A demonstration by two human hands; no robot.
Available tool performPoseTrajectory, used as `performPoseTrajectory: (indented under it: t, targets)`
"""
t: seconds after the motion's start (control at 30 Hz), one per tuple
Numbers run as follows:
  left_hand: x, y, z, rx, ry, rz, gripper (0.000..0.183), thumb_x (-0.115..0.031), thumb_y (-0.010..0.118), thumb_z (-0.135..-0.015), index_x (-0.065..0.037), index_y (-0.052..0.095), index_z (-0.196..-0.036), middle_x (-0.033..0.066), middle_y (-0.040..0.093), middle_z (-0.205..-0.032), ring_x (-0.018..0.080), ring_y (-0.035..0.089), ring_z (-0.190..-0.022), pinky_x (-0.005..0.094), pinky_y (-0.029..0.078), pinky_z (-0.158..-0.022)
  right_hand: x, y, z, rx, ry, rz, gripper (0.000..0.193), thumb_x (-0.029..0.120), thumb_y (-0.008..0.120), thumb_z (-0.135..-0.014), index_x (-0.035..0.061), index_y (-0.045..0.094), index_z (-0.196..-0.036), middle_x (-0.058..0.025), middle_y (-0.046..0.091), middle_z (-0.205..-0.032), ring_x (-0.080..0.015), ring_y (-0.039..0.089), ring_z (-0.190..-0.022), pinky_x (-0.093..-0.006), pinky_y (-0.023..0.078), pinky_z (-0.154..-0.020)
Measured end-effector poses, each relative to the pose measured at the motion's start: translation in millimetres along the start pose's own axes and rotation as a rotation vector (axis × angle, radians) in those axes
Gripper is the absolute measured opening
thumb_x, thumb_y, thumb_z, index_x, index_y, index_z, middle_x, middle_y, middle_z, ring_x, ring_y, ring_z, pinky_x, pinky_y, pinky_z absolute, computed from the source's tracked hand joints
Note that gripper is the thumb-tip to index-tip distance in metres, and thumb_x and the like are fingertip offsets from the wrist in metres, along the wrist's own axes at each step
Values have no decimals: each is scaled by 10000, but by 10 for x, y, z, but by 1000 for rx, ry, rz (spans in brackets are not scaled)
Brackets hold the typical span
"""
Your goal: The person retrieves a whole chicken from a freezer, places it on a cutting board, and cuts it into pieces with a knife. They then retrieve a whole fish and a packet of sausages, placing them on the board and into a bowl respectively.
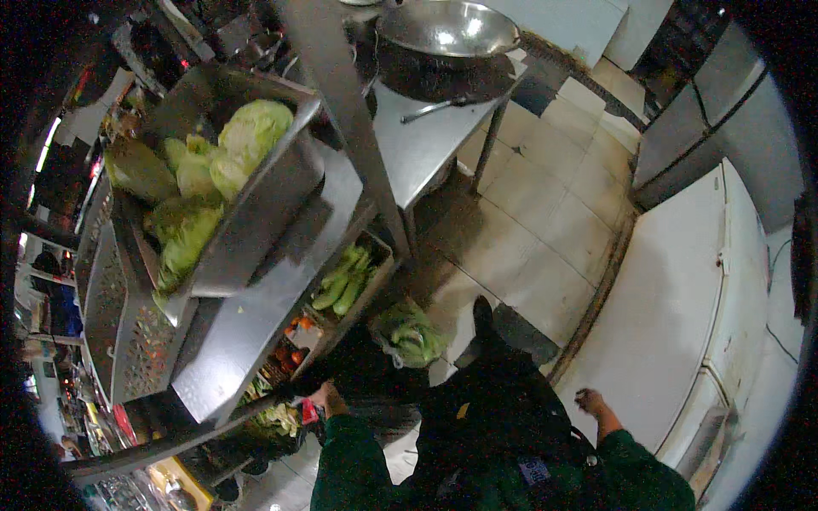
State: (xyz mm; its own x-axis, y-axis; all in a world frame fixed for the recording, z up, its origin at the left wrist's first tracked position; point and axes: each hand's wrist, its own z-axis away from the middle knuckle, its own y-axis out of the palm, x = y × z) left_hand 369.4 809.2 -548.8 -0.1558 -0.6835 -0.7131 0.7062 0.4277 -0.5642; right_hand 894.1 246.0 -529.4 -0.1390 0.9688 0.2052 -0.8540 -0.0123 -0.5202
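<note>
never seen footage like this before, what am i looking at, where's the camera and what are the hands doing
This is a single wide fisheye view from a camera worn on a person's head, looking down, so straight edges bend near the rim. There is no machine, only a person with bare hands in dark green sleeves, standing in a kitchen. The left hand reaches under a steel shelf rack, close to something small and red; whether it grips it is too unclear to tell. The right hand hangs free, loosely curled, beside a white chest freezer. A steel tray holds cabbages, a lower bin holds cucumbers, and a wok sits on top.
</note>
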Motion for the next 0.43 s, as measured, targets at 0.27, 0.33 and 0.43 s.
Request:
performPoseTrajectory:
  t: [0.27,0.33,0.43]
  targets:
    - [-458,-113,723,663,-377,-179,354,-325,403,-953,-136,563,-1206,59,550,-1209,267,499,-1093,443,373,-950,3432,-1860,-2088,-173,-494,426,303,221,635,-811,89,638,-1084,-172,662,-968,-333,633,-860,-404,496,-718]
    - [-531,-44,1066,859,-441,-281,340,-302,390,-964,-137,587,-1186,59,582,-1183,267,534,-1068,437,397,-937,4069,-2198,-2550,-141,-676,516,243,207,556,-838,28,618,-990,-194,644,-1016,-362,633,-908,-463,496,-800]
    - [-894,230,1236,985,-457,-355,333,-279,377,-976,-137,611,-1165,58,615,-1158,267,569,-1044,432,422,-924,4825,-2488,-2753,-184,-757,-204,289,209,559,-849,12,589,-1058,-193,622,-1035,-350,624,-873,-427,500,-793]
